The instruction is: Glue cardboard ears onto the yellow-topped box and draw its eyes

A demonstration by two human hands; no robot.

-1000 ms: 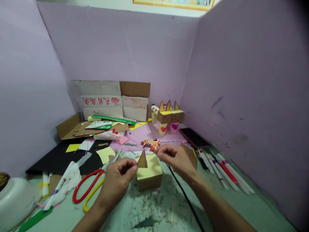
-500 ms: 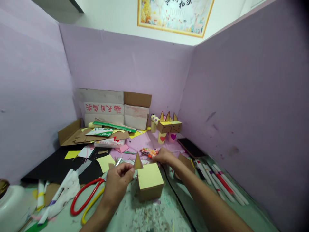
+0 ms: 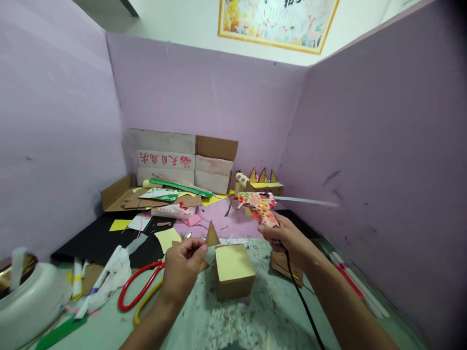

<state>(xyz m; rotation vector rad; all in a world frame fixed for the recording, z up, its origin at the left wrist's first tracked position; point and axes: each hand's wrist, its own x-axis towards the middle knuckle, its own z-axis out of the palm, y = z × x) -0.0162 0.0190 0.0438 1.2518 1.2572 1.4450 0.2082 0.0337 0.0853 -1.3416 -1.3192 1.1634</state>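
My left hand (image 3: 182,265) pinches a small cardboard triangle (image 3: 212,234) upright, just left of a cardboard cube with a yellow top (image 3: 233,270) on the green table. My right hand (image 3: 288,237) grips a patterned glue gun (image 3: 260,205) lifted above the table, its nozzle pointing left and a white glue stick (image 3: 310,201) sticking out to the right. A black cord (image 3: 302,306) runs from the gun down along my right forearm.
Red and yellow scissors (image 3: 140,289) lie left of my left hand. A cardboard box (image 3: 186,160) and paper scraps fill the back. A cardboard animal figure (image 3: 262,182) stands at the back right. Markers (image 3: 359,291) line the right wall. A white pot (image 3: 29,301) sits at far left.
My right hand reached back to the glue gun lying on the table, picked it up and raised it. My left hand kept holding the triangle by the cube.
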